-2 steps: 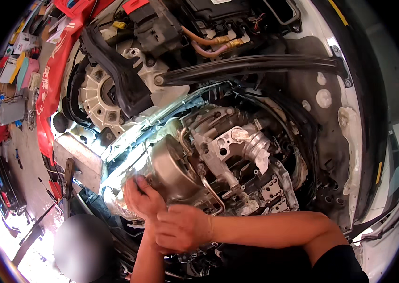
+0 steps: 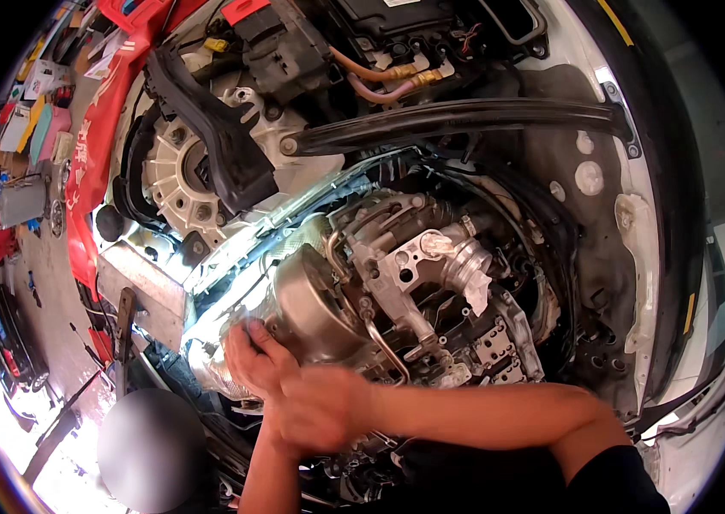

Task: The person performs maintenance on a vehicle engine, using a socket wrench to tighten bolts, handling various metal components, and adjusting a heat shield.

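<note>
My left hand (image 2: 255, 355) has its fingers curled at the silvery heat shield (image 2: 208, 347) at lower centre left; what they grip, if anything, is hidden. My right hand (image 2: 324, 409), motion-blurred, is closed and crosses over my left wrist; its contents cannot be made out. Above both hands sit a smooth metal housing (image 2: 311, 300), a bent metal pipe (image 2: 384, 351) and a cast engine assembly (image 2: 397, 257) with a pale wrapping over its round outlet.
A black brace (image 2: 457, 116) spans the upper engine bay. A red fender cover (image 2: 97, 180) drapes along the left. Beyond it are cluttered goods (image 2: 37, 128) and a dark car (image 2: 11, 338). A metal plate (image 2: 144, 295) with a bar lies left of my hands.
My right hand has shifted slightly leftward over my left wrist and is now blurred. My left hand and the engine parts look unchanged.
</note>
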### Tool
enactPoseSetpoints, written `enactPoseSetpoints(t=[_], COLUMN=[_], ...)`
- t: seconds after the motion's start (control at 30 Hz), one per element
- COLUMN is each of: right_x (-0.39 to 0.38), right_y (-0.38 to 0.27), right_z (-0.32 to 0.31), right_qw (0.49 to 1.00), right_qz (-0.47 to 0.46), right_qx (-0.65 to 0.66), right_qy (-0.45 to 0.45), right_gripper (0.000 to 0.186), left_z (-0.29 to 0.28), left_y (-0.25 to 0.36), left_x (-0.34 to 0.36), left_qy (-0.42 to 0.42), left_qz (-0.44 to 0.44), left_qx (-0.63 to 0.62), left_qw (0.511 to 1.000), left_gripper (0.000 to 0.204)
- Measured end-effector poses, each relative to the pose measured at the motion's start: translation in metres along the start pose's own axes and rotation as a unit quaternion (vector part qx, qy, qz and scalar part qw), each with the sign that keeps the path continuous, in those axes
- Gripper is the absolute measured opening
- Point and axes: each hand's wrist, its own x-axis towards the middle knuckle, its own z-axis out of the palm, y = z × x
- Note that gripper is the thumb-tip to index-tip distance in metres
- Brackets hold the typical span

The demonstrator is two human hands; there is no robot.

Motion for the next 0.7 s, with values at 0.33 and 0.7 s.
enactPoseSetpoints(t=[0.33, 0.7], right_x=[0.096, 0.036], right_y=[0.042, 0.028], right_z=[0.050, 0.006], right_qw=[0.921, 0.955], right_qz=[0.312, 0.148], right_qx=[-0.012, -0.250], right_qy=[-0.234, -0.066], right_gripper=[0.012, 0.036], left_z=[0.000, -0.028], left_y=[-0.019, -0.008], left_x=[-0.001, 0.008], left_qy=[-0.002, -0.113], left_qz=[0.044, 0.094], left_qx=[-0.063, -0.202], left_qw=[0.997, 0.968], left_gripper=[0.022, 0.015])
